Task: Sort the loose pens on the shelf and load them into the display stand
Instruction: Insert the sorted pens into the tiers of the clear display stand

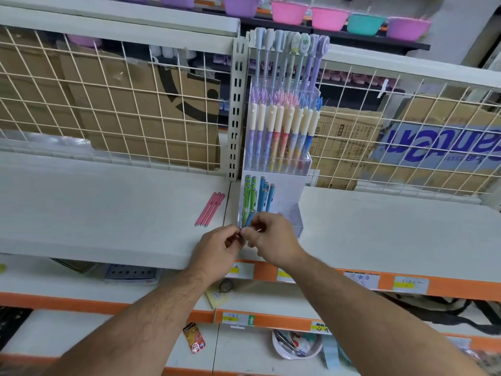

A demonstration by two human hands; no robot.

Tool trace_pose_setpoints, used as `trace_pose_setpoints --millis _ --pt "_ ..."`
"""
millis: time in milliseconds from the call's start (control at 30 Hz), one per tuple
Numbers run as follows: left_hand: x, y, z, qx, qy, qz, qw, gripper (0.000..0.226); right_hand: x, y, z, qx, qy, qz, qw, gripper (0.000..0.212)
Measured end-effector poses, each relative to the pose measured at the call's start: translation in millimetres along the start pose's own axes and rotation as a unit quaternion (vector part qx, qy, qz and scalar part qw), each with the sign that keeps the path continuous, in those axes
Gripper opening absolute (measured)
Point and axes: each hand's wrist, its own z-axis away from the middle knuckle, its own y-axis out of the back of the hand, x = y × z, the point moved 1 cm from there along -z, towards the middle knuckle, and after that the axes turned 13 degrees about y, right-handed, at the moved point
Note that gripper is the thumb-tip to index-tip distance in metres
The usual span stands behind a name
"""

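One display stand [287,191] holds three tiers: about eight tall topper pens [290,58], about eight cream-capped pens [282,118], and at the bottom roughly four green pens [248,196] and three blue pens [267,196]. Three pink pens [210,210] lie on the shelf [108,213]. Two hands, left hand [217,248] and right hand [273,240], pinch one further blue pen [249,221]. Five whole basins [329,19] sit above.

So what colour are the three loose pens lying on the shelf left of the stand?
The loose pens are pink, clearest in the head view.
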Motion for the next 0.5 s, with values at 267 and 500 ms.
trace_pose_setpoints --millis 267,500 --pt "-0.7 2.5 -2.2 -0.038 0.011 -0.026 0.999 0.025 -10.8 18.1 3.0 0.08 0.011 0.026 0.996 0.02" --pt "-24.7 23.0 -12.3 0.011 -0.021 -0.189 0.982 0.018 -19.2 69.0 -9.1 0.17 -0.007 0.047 0.984 0.017"
